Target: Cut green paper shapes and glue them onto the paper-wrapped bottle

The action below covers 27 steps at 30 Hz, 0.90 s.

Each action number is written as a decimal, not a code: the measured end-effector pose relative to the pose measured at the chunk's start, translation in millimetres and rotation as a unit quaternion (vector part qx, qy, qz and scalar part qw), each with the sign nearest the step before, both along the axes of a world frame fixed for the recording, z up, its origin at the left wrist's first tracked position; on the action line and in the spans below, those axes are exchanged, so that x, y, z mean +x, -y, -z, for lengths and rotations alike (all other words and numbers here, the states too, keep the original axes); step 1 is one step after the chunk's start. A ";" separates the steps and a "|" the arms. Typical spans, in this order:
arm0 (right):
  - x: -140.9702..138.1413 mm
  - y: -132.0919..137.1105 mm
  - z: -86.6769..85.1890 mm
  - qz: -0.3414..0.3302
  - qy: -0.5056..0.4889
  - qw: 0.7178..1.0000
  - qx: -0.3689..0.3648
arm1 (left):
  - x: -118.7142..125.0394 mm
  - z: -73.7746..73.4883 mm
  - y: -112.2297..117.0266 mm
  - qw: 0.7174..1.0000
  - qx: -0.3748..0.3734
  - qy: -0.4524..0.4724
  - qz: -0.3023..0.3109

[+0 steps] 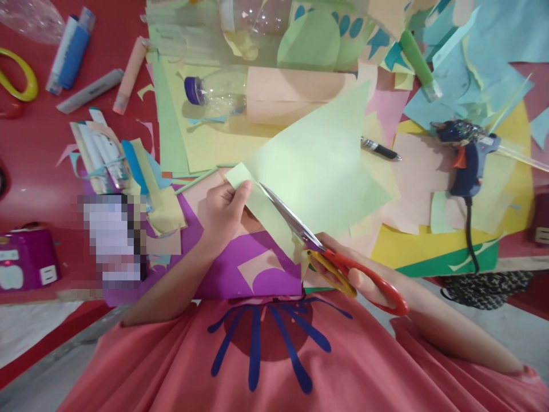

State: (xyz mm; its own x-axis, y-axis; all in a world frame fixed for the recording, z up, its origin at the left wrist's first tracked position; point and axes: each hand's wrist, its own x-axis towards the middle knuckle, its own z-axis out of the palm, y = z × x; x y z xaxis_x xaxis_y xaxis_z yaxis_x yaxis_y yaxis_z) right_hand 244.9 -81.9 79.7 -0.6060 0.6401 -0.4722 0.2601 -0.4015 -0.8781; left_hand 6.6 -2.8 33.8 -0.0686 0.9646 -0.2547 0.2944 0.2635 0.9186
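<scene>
A large sheet of pale green paper point(326, 160) lies slanted in front of me. My left hand point(229, 203) pinches its near-left corner between thumb and fingers. In my right hand point(360, 274) are scissors point(295, 220) with red and yellow handles, the fingers through the loops. Their blades point up and left along the paper, the tips close to my left thumb. A strip of the paper runs on the near side of the blades. Beyond the sheet rests a plastic bottle point(218, 94) with a purple cap, its body wrapped in peach paper.
At right a blue glue gun point(469, 166) lies on paper scraps, its cord hanging toward the edge. A pen point(381, 149) is beside the sheet. Several markers point(75, 51), a phone point(114, 240) and a purple box point(30, 260) occupy the left. Purple paper point(214, 269) lies below my hands.
</scene>
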 end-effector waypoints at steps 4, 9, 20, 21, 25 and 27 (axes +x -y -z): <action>-2.0 -0.4 -2.9 0.034 -0.015 0.998 -0.048 | 2.0 -3.0 0.9 1.000 -0.008 -0.002 0.030; -7.1 0.9 4.2 0.051 -0.033 0.996 -0.067 | 4.8 -5.3 4.8 0.998 -0.018 0.006 0.057; -16.4 -3.9 11.5 0.040 -0.027 0.996 -0.078 | 6.2 -5.1 5.2 0.998 -0.022 0.006 0.060; -17.2 -3.4 11.7 0.045 -0.022 0.996 -0.078 | 6.0 -5.0 5.1 0.998 -0.021 0.006 0.061; -20.6 -3.5 9.3 0.062 -0.011 0.996 -0.055 | 5.6 -4.3 4.8 0.998 -0.021 0.007 0.063; -21.9 -4.2 8.6 0.060 -0.019 0.997 -0.049 | 5.6 -4.2 4.6 0.998 -0.021 0.007 0.065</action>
